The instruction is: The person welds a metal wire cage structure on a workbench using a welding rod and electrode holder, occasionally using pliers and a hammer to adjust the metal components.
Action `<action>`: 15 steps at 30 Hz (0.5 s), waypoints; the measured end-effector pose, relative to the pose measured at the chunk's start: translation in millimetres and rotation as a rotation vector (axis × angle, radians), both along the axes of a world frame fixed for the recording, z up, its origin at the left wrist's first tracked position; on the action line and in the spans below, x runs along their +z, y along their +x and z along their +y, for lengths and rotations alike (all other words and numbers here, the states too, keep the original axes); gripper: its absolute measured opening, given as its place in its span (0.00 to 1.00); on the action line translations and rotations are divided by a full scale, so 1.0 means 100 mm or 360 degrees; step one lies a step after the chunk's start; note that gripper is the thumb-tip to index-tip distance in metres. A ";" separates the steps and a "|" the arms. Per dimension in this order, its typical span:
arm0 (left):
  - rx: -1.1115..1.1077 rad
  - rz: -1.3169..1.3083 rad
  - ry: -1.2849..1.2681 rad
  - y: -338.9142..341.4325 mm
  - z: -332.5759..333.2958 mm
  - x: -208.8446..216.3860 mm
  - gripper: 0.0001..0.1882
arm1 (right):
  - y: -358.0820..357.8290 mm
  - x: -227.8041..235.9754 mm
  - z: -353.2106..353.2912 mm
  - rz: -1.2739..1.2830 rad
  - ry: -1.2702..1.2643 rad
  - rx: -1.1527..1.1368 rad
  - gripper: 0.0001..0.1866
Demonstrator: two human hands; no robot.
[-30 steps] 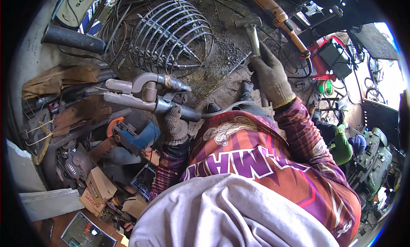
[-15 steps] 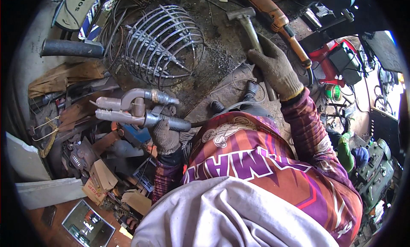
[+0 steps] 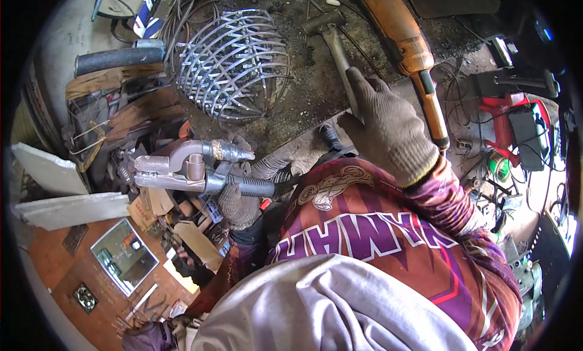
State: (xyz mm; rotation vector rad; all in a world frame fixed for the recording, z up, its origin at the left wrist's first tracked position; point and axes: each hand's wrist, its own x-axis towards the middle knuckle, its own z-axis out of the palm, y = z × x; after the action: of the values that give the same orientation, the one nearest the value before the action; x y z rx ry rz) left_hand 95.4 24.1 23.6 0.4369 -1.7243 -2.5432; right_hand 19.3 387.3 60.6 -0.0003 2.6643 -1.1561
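My right hand [image 3: 388, 129], in a grey knit glove, is closed around the wooden handle of a hammer [image 3: 336, 44] that lies on the dirty workbench [image 3: 303, 102], its head pointing away from me. My left hand [image 3: 238, 205], also gloved, grips the black handle of a metal welding electrode holder [image 3: 182, 169], whose jaws point left over a heap of scrap. A round cage of bent steel rods [image 3: 234, 62] sits on the bench beyond the holder. My purple patterned sleeves and a grey cloth fill the lower middle.
An orange-bodied power tool [image 3: 407, 47] lies right of the hammer. A red machine with cables [image 3: 516, 120] stands at the right. A black pipe [image 3: 118, 59], white boards [image 3: 61, 193] and a framed glass pane [image 3: 124, 257] are on the left among scrap metal.
My right hand has slid up and closed on the hammer handle. The left hand keeps hold of the electrode holder, which has stayed over the scrap heap.
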 end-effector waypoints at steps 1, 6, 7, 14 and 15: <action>-0.0006 0.0003 -0.0016 -0.01 0.06 0.02 0.38 | 0.02 0.01 0.03 0.0002 -0.0012 0.0013 0.38; 0.0117 -0.0056 -0.0005 0.03 0.25 0.12 0.39 | 0.07 0.00 0.11 0.0205 -0.0002 0.0136 0.37; 0.0153 -0.0086 0.0030 0.03 0.31 0.15 0.39 | 0.08 -0.01 0.12 0.0260 0.0025 0.0137 0.36; -0.0088 0.0111 -0.0055 -0.11 0.44 0.20 0.40 | -0.12 0.06 0.12 0.0278 0.0250 0.0013 0.25; -0.0123 0.0134 -0.0020 -0.10 0.56 0.24 0.40 | -0.19 -0.02 0.12 0.0295 0.0256 0.0019 0.25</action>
State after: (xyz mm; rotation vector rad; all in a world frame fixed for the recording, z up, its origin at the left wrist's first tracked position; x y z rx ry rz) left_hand 85.1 80.1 47.8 0.2630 -1.7602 -2.5604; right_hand -0.1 399.3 58.8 -0.1002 2.9084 -0.9780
